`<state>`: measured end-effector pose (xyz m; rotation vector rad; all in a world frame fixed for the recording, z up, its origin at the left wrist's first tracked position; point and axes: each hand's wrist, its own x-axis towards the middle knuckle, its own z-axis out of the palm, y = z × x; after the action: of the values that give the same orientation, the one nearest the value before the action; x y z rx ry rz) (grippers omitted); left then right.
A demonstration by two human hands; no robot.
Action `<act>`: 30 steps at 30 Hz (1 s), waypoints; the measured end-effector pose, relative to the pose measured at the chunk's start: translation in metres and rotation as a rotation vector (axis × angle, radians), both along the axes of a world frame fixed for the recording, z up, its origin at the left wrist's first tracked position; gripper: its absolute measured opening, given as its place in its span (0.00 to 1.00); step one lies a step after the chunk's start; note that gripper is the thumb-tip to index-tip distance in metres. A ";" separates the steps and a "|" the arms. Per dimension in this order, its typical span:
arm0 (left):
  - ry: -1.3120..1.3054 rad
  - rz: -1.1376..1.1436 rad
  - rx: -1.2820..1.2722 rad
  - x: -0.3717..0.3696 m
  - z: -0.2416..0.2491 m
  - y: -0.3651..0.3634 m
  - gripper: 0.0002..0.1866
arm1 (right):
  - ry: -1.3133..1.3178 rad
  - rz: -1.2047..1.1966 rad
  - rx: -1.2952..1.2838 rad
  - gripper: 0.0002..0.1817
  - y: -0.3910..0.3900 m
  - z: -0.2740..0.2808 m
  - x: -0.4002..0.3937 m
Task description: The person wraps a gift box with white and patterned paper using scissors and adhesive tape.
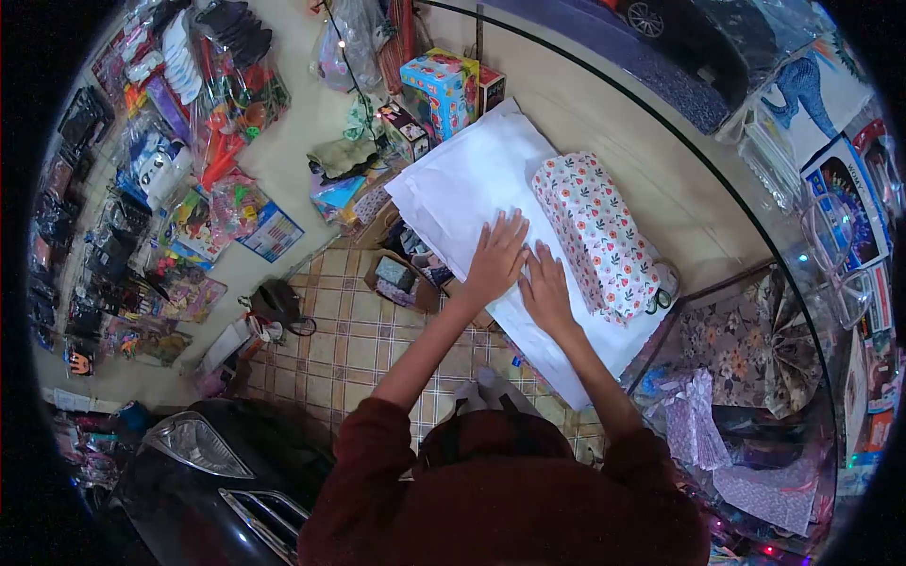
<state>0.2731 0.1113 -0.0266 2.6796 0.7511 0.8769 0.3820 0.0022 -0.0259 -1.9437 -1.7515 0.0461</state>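
Observation:
Both my hands lie flat on large white paper sheets [472,156], stacked unevenly across the counter. My left hand [497,257] has its fingers stretched out near the middle of the paper. Just to its right, my right hand [547,288] rests with fingers extended, close to a bundle covered in floral paper [604,236]. That bundle is white with red and orange flowers and lies on the right part of the sheets. At its lower end are scissors [659,300], their dark handles showing. Neither hand grips anything.
Colourful boxes [442,90] stand at the counter's back. Open cartons [401,283] sit below on the tiled floor [340,330]. A black toy car [217,481] is at lower left. Packaged goods hang on the left wall, and a glass edge [698,123] curves along the right.

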 end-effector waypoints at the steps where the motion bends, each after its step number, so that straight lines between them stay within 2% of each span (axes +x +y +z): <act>1: 0.047 -0.021 0.011 0.005 -0.007 0.005 0.26 | -0.059 -0.017 0.024 0.26 0.000 -0.007 -0.001; 2: 0.083 -0.027 0.013 0.005 -0.015 0.007 0.27 | -0.119 -0.031 0.046 0.26 -0.001 -0.013 -0.001; 5: 0.134 -0.033 0.002 0.003 -0.022 0.010 0.28 | -0.089 -0.036 0.058 0.27 -0.004 -0.009 0.000; 7: 0.094 -0.033 -0.024 0.002 -0.017 0.009 0.28 | -0.091 -0.046 0.044 0.28 -0.011 -0.002 -0.002; 10: 0.171 -0.003 0.012 -0.004 -0.008 0.019 0.31 | -0.113 -0.061 -0.004 0.28 -0.028 0.006 0.000; 13: 0.157 0.103 0.017 -0.017 -0.010 0.053 0.32 | -0.057 -0.050 -0.056 0.28 -0.044 0.015 -0.002; 17: 0.120 0.106 0.011 -0.027 -0.006 0.087 0.34 | -0.053 -0.038 -0.058 0.28 -0.043 0.023 0.000; 20: 0.195 0.103 -0.011 -0.029 -0.003 0.090 0.35 | -0.046 -0.039 -0.067 0.28 -0.045 0.023 0.000; 24: 0.194 0.240 -0.012 -0.053 -0.004 0.129 0.33 | -0.050 -0.047 -0.106 0.28 -0.045 0.024 0.001; 30: 0.236 0.129 0.022 -0.059 -0.012 0.150 0.33 | -0.105 -0.060 -0.291 0.29 -0.036 0.033 0.003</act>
<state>0.2140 0.2609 -0.0385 2.8123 0.9802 0.6044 0.3853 -0.0338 0.0072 -2.2403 -1.8364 0.1911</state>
